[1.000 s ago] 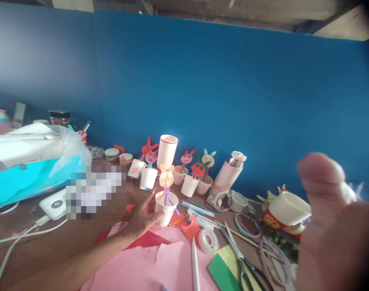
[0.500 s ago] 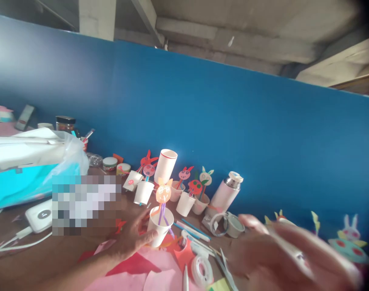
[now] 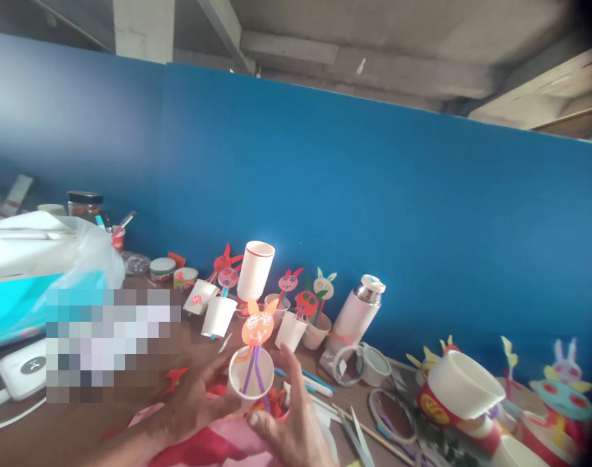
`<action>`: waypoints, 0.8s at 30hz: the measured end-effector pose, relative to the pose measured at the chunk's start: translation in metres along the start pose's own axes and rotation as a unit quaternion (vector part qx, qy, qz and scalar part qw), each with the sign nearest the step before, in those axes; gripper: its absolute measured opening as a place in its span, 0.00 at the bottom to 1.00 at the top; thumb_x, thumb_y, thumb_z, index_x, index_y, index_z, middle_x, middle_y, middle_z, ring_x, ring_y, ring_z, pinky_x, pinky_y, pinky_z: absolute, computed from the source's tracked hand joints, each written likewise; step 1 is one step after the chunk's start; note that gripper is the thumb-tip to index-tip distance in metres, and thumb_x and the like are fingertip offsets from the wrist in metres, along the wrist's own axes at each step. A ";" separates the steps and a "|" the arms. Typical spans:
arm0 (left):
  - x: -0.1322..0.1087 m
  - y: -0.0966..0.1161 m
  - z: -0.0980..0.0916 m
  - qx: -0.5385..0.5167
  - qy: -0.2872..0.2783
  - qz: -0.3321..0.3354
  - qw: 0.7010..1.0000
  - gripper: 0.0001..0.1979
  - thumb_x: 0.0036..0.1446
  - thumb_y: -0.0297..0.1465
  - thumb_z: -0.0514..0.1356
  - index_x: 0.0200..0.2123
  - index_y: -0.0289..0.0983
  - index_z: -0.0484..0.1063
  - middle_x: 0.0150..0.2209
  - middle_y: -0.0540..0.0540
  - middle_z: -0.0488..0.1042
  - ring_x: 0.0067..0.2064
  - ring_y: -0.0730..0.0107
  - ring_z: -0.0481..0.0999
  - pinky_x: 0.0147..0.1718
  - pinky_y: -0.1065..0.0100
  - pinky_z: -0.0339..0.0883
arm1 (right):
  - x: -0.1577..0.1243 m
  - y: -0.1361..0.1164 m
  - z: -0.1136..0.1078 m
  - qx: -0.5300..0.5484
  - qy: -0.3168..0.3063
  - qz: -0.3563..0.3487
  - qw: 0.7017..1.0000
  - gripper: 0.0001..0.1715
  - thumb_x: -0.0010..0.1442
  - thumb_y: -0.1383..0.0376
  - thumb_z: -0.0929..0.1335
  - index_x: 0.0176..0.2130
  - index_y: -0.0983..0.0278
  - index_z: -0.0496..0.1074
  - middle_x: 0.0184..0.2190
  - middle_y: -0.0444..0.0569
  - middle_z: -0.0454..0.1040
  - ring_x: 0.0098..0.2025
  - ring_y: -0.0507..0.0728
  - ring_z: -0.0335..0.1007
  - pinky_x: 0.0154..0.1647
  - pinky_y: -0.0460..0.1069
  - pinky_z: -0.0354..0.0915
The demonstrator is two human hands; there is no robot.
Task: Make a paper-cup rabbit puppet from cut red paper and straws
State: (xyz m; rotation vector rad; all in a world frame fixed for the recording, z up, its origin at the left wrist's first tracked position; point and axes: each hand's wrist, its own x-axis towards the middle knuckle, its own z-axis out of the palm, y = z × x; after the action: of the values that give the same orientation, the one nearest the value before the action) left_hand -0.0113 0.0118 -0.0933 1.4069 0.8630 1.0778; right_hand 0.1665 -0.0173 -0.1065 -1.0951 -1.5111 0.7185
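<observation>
The paper cup [image 3: 238, 377] is held nearly upright above the pink paper [image 3: 235, 431], its mouth facing up and toward the wearer. Its left wall is gripped by the left hand [image 3: 193, 399], with the thumb laid across the front. On the cup's right side the right hand [image 3: 298, 415] is held open, thumb and forefinger spread around the wall; whether the cup is touched by it cannot be told. The cup's long axis thus runs up between the two hands, and the left is the nearer.

Inside the cup, purple strips [image 3: 258, 376] are set, by which an orange head [image 3: 258, 329] with pointed ears is carried above the rim. Behind the cup, a cup stack [image 3: 255, 275] is seen. Behind and left of it, a tilted cup [image 3: 219, 316] is topped by a pink head [image 3: 228, 277]; behind and right, another cup [image 3: 290, 332] is topped by a red head [image 3: 306, 303]. Farther right of it a pale tub [image 3: 374, 365] is placed, its contents unclear.
</observation>
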 end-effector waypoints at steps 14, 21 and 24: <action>0.003 -0.014 -0.007 -0.006 -0.008 0.019 1.000 0.29 0.46 0.40 0.63 0.53 0.53 0.61 0.54 0.48 0.68 0.49 0.53 0.71 0.45 0.57 0.68 | 0.004 0.016 0.015 -0.068 0.076 -0.022 0.995 0.50 0.40 0.68 0.73 0.60 0.59 0.54 0.51 0.52 0.69 0.52 0.66 0.65 0.43 0.51 0.69; 0.012 -0.024 -0.021 0.085 0.091 0.024 0.992 0.22 0.52 0.44 0.56 0.48 0.43 0.66 0.51 0.44 0.69 0.48 0.54 0.70 0.48 0.59 0.62 | 0.008 0.021 0.013 -0.074 0.089 0.011 0.993 0.49 0.42 0.69 0.70 0.60 0.61 0.51 0.51 0.54 0.69 0.51 0.63 0.67 0.41 0.48 0.70; 0.012 -0.020 -0.018 0.095 0.131 0.013 0.987 0.19 0.51 0.45 0.56 0.44 0.42 0.69 0.47 0.45 0.72 0.50 0.53 0.68 0.46 0.61 0.63 | 0.007 0.022 0.012 -0.088 0.087 0.011 0.992 0.48 0.43 0.69 0.70 0.60 0.62 0.50 0.52 0.55 0.68 0.51 0.64 0.66 0.42 0.49 0.69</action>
State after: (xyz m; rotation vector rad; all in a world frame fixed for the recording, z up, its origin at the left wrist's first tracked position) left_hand -0.0230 0.0312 -0.1116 1.4553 1.1654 1.2454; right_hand 0.1604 -0.0008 -0.1253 -1.2761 -1.4352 0.4978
